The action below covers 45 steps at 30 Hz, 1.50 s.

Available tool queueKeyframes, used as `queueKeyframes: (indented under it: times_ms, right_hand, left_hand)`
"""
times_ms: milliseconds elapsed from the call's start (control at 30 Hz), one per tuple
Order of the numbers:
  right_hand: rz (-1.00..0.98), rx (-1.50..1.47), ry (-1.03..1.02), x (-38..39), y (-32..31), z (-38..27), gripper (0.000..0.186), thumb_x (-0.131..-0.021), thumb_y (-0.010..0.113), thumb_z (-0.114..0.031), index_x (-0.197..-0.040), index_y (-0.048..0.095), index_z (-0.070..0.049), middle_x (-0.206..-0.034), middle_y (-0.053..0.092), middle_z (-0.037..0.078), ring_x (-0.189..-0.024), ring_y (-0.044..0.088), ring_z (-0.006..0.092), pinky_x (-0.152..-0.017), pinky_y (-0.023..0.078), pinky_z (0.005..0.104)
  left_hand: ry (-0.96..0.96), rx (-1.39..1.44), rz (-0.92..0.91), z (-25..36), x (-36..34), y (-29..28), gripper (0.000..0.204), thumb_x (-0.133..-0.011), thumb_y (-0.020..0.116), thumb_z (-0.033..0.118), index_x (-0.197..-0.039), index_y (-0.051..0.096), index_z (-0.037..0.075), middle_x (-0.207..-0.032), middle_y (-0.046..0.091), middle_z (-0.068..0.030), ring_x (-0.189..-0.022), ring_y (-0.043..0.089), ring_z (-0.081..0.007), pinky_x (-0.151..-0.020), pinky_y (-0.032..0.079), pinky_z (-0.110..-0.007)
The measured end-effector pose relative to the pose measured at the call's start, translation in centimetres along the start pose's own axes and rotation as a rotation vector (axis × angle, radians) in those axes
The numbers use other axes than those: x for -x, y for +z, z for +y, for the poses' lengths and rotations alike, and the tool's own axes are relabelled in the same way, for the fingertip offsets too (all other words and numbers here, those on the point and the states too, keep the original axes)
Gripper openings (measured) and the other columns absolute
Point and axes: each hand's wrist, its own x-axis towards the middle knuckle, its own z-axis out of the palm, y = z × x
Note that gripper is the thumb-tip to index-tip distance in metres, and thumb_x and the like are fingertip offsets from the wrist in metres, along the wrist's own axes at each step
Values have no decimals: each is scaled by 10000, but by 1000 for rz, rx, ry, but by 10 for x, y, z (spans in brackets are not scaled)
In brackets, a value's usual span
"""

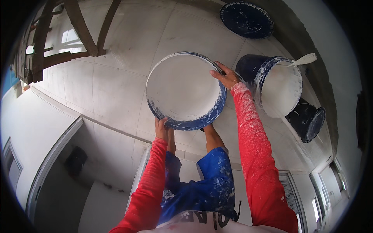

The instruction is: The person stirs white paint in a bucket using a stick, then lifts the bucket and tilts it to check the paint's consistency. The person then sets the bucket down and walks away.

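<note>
Between my two hands is a large blue bucket (179, 125), its rim streaked with white. A smooth white paste (185, 85) fills it close to the rim. My left hand (162, 127) grips the near left edge, with the thumb on the rim. On the far right side, my right hand (227, 75) closes over the rim, its fingers partly hidden by the bucket wall. Both red sleeves carry white splashes. Just right of my right hand stands a second dark blue bucket (250, 69), also holding white paste (283, 87).
A white-coated flat tool (305, 59) lies across the second bucket's rim. Beside it is a smaller dark container (307, 122). A round dark lid (246, 20) lies on the pale tiled floor (128, 46) near the wall. Wooden trestle legs (81, 29) stand at far left.
</note>
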Motion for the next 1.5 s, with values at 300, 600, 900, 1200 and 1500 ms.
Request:
queueKeyframes:
  times_ms: [300, 600, 900, 1200, 1500]
  right_hand:
    - [371, -521, -125, 143, 25, 63, 591, -911, 652, -314, -1380, 507, 14, -1356, 558, 143, -1234, 524, 224, -1051, 394, 331]
    - [490, -682, -181, 169, 56, 16, 669, -913, 640, -443, -1398, 498, -5, -1340, 566, 140, -1209, 532, 231, -1041, 391, 328]
    - [535, -819, -294, 302, 18, -45, 538, -928, 608, -297, -1337, 546, 48, -1300, 600, 132, -1188, 552, 216, -1037, 400, 327]
    - [493, -691, -403, 371, 33, -120, 516, -919, 573, -273, -1344, 539, 17, -1267, 605, 116, -1155, 545, 194, -1022, 392, 304]
    - [416, -771, -386, 398, -11, -177, 426, -863, 578, -215, -1214, 617, 23, -1079, 653, 69, -980, 570, 174, -931, 431, 297]
  left_hand:
    - [179, -325, -159, 47, 40, 2, 393, -889, 700, 240, -1142, 493, 21, -1075, 575, -72, -1006, 522, -156, -928, 407, -301]
    - [133, -93, -137, 109, 33, -10, 656, -1006, 390, 563, -1285, 522, -16, -1199, 617, -106, -1095, 586, -199, -965, 451, -314]
    - [585, -388, -37, 160, 160, 19, 470, -1003, 471, 499, -892, 527, 46, -825, 474, 2, -781, 426, -112, -722, 392, -288]
    - [631, -355, -154, 252, 234, -18, 449, -955, 542, 488, -788, 465, 79, -758, 365, 42, -735, 354, -94, -660, 331, -270]
    - [428, 1, -256, 291, 270, 9, 514, -896, 627, 508, -1104, 598, 39, -963, 590, -27, -869, 564, -138, -790, 473, -281]
